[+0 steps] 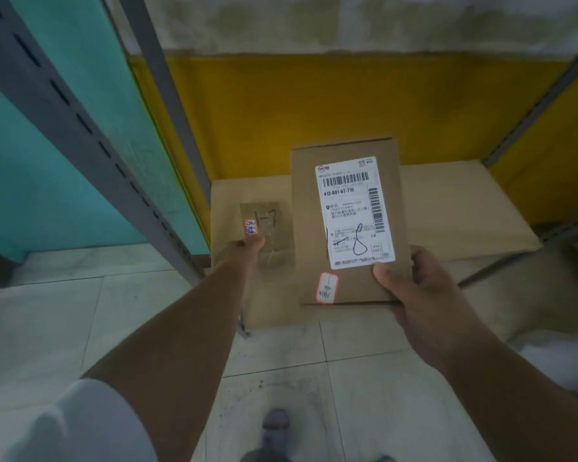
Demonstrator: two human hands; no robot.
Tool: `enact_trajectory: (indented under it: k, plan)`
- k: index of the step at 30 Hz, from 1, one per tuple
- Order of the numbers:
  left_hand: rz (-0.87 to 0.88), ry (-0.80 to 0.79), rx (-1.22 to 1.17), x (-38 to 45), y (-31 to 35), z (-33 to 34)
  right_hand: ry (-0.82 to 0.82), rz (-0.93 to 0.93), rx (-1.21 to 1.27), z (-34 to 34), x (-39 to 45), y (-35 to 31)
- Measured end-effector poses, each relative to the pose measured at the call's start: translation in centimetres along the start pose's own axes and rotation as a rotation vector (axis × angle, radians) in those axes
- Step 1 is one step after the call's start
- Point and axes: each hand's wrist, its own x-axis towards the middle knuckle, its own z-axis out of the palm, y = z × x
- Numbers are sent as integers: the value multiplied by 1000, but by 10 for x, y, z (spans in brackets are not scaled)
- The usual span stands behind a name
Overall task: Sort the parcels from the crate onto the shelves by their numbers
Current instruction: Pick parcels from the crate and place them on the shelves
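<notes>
My right hand [414,295] grips the lower right corner of a flat brown cardboard parcel [307,228], thumb on its top face. The parcel bears a white shipping label [352,211] with barcodes and a handwritten "1-8", plus a small red-edged sticker near its lower edge. My left hand [244,251] holds a smaller brown parcel [267,228] marked "1-7" with a red-edged sticker, over the low shelf board [454,211]. Its fingers are hidden under the parcel.
The low shelf is lined with cardboard and framed by grey slotted metal uprights [64,101]. A yellow wall band [314,105] lies behind it and a teal panel [47,178] to the left. Pale floor tiles [80,311] lie below; my feet show at the bottom.
</notes>
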Motion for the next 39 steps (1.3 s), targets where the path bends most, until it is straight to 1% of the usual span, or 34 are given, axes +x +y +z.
enact_trajectory:
  k: [3, 6, 8, 10, 11, 12, 13, 15, 17, 20, 23, 26, 28, 30, 33, 36, 39]
  plan:
    - [12, 118, 41, 9, 7, 1, 24, 8, 15, 7, 15, 3]
    - [28, 136, 71, 8, 11, -1, 32, 24, 30, 9, 21, 4]
    - [99, 216, 164, -10, 18, -5, 28, 26, 22, 6, 21, 6]
    - [233, 289, 207, -40, 22, -7, 12, 30, -4, 1, 17, 6]
    - [297, 256, 146, -57, 22, -8, -2, 34, -23, -2, 14, 6]
    - [345, 174, 17, -78, 22, -9, -19, 40, -41, -6, 12, 7]
    - [367, 101, -110, -98, 20, -11, -47, 49, -57, -9, 8, 8]
    - [389, -2, -223, -131, 11, -15, -119, 72, -100, -13, 2, 14]
    - [356, -23, -267, -152, -8, -17, -197, 96, -158, -15, -3, 29]
    - [189, 58, -334, -169, -55, -17, -331, 106, -260, -16, -9, 63]
    - [80, 130, -403, -175, -114, -12, -463, 137, -347, -17, -11, 101]
    - [16, 167, -427, -167, -166, -2, -513, 181, -394, -16, -8, 141]
    - [-30, 201, -383, -155, -198, 7, -474, 208, -429, -19, -3, 174]
    - [-79, 225, -342, -134, -228, 14, -400, 252, -463, -20, 3, 211]
    - [-110, 223, -283, -95, -268, 25, -316, 350, -476, -16, 19, 263]
    - [-102, 214, -190, -51, -303, 37, -249, 383, -489, -6, 60, 319]
    - [-107, 229, -156, -6, -335, 51, -150, 385, -460, 8, 118, 372]
